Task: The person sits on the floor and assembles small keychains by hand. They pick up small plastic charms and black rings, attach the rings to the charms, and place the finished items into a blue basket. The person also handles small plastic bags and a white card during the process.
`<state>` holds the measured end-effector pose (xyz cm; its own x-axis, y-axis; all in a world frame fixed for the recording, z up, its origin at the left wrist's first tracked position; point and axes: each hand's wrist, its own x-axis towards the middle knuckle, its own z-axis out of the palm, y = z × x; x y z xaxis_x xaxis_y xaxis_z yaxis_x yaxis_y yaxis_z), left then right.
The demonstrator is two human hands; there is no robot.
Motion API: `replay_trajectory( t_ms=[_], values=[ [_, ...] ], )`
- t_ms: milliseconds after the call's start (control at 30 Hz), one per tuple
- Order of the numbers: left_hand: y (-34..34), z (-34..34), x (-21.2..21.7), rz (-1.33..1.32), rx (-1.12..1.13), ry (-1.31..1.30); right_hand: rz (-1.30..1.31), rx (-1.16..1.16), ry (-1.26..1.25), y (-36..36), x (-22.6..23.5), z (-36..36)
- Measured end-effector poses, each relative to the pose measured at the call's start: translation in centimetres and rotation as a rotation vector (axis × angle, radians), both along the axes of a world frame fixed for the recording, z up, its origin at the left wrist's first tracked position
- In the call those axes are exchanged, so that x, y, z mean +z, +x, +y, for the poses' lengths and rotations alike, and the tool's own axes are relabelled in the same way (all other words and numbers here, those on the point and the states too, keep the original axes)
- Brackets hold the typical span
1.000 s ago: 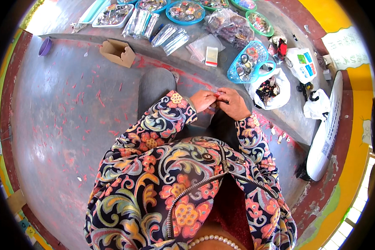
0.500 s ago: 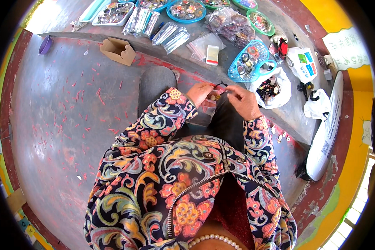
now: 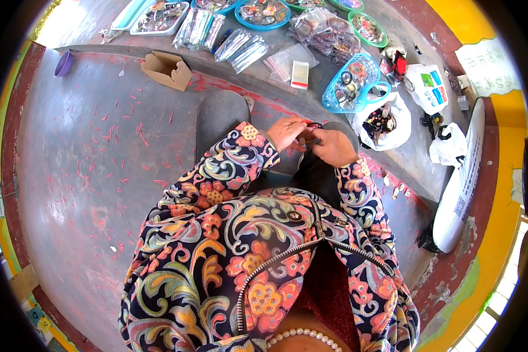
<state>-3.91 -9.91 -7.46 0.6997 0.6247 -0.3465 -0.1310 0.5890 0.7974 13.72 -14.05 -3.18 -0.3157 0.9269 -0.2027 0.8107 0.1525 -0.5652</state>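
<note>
Above my lap, my left hand (image 3: pixel 286 132) and my right hand (image 3: pixel 334 146) come together, fingers closed, at a small dark cord loop (image 3: pixel 315 125). Only a short dark bit, with a touch of red, shows between the fingertips; the rest is covered by my fingers. From the right of my right hand, the closest things are a white plastic bag (image 3: pixel 402 130) of dark, patterned small goods and a blue openwork basket (image 3: pixel 332 97) of round trinkets.
On the raised ledge ahead lie clear packets (image 3: pixel 240 51), bagged goods (image 3: pixel 328 35), a blue tray (image 3: pixel 262 23) and a small white box (image 3: pixel 300 74). An open cardboard box (image 3: pixel 166 71) and a purple bowl (image 3: pixel 64 63) stand on the floor. A white sack (image 3: pixel 459 193) leans at right.
My right hand has moved left and closed in against my left. The black loop and the round brownish bit that showed between them are now mostly covered by fingers.
</note>
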Motion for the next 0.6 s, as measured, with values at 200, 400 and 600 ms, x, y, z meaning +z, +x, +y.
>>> replay_trajectory(
  t_ms=[200, 400, 600],
  values=[
    [0.1, -0.1, 0.3, 0.01, -0.033, 0.016, 0.078, 0.083, -0.106, -0.2, 0.7, 0.5],
    [-0.3, -0.3, 0.5, 0.092, -0.059, 0.076, 0.208, -0.094, -0.477, -1.1, 2.3, 0.9],
    [-0.3, 0.1, 0.6, 0.112, 0.056, 0.246, 0.327, -0.198, -0.441, -0.3, 0.6, 0.9]
  ],
)
